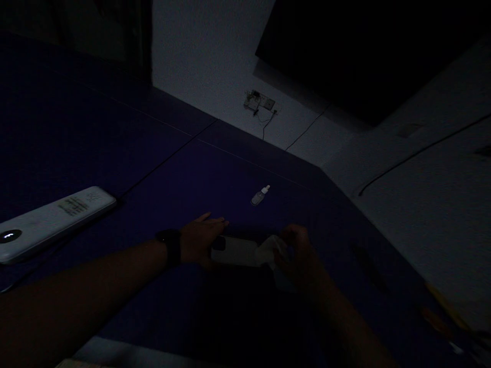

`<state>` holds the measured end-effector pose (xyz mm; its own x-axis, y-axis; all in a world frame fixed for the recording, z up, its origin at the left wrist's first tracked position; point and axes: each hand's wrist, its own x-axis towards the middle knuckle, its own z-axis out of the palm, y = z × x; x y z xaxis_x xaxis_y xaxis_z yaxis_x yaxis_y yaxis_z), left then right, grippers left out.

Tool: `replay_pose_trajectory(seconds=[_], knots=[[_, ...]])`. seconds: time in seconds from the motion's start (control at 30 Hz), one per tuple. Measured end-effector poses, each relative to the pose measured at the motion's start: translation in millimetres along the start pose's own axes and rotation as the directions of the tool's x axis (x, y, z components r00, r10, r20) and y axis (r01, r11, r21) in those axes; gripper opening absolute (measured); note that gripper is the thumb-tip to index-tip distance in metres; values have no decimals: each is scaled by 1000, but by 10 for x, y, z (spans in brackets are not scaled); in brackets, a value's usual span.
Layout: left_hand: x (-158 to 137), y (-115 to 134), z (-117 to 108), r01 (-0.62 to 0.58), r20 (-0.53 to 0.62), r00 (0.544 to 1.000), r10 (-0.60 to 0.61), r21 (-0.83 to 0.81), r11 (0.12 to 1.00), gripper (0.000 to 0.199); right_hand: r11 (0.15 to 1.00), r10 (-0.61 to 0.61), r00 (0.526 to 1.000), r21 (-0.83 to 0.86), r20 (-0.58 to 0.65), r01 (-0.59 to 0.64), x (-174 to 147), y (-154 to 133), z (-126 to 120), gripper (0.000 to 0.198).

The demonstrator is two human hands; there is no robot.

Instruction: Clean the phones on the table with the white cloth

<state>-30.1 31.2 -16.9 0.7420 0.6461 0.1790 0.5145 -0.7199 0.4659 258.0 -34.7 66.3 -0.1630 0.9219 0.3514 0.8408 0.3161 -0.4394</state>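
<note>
In the dim head view a light-backed phone (238, 251) lies on the dark blue surface (199, 184), its dark camera block toward the left. My left hand (198, 240) steadies the phone at that left end, fingers stretched along the far side and thumb at the near edge. A dark watch is on that wrist. My right hand (297, 253) is closed on a crumpled pale cloth (273, 249), which touches the phone's right end. Beyond the phone is a small clear dropper bottle (258, 197) with a white top. Deep shadow hides the near side.
At the left lies a long white device (57, 217) with a small lit display, a dark cable running from its right end. Wall sockets (261, 102) with cords and a large black screen (345, 56) are at the back. Dim objects (445, 317) lie far right.
</note>
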Motion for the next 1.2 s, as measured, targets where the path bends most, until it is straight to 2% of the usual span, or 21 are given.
replay_pose_trajectory(seconds=[0.07,0.13,0.23,0.33,0.4,0.47,0.6,0.7,0.83,0.97,1.07,1.13,1.2], knots=[[-5,-11,14,-7,-15,1000,7,-1,1000,108,991,-51,999,-124,-11,49,-24,-26,-33,23],[-7,-20,25,-15,-21,1000,15,6,1000,109,975,-123,991,-178,56,131,-53,-52,19,21],[-2,-19,22,-13,-7,1000,13,12,1000,108,960,-224,959,-130,174,247,-100,-90,230,29],[4,-4,4,5,-1,1000,-5,16,1000,109,962,-247,935,-48,256,268,-116,-99,411,36],[5,6,-10,5,0,1000,-5,16,1000,109,970,-226,937,-23,266,240,-108,-77,431,42],[6,13,-21,3,9,1000,-3,14,1000,107,963,-242,931,-47,273,264,-102,-36,385,42],[7,18,-21,13,13,1000,-14,18,1000,107,888,-342,863,-173,371,426,-150,66,293,33],[6,6,3,7,-1,1000,-7,18,1000,109,847,-405,822,-175,402,503,-226,129,331,31],[6,-18,39,-2,-23,1000,3,20,1000,106,875,-399,807,-83,436,477,-265,77,497,37],[11,-40,34,-13,-11,1000,13,10,1000,102,929,-338,809,32,482,369,-184,-211,768,37],[12,-49,13,-18,0,1000,18,-8,1000,102,922,-357,777,64,518,382,-90,-410,914,32],[7,-48,7,-19,0,1000,19,-6,1000,103,917,-360,753,60,551,394,-37,-431,897,32],[2,-44,14,-19,-3,1000,19,9,1000,103,916,-339,725,36,600,399,-4,-348,774,36]])
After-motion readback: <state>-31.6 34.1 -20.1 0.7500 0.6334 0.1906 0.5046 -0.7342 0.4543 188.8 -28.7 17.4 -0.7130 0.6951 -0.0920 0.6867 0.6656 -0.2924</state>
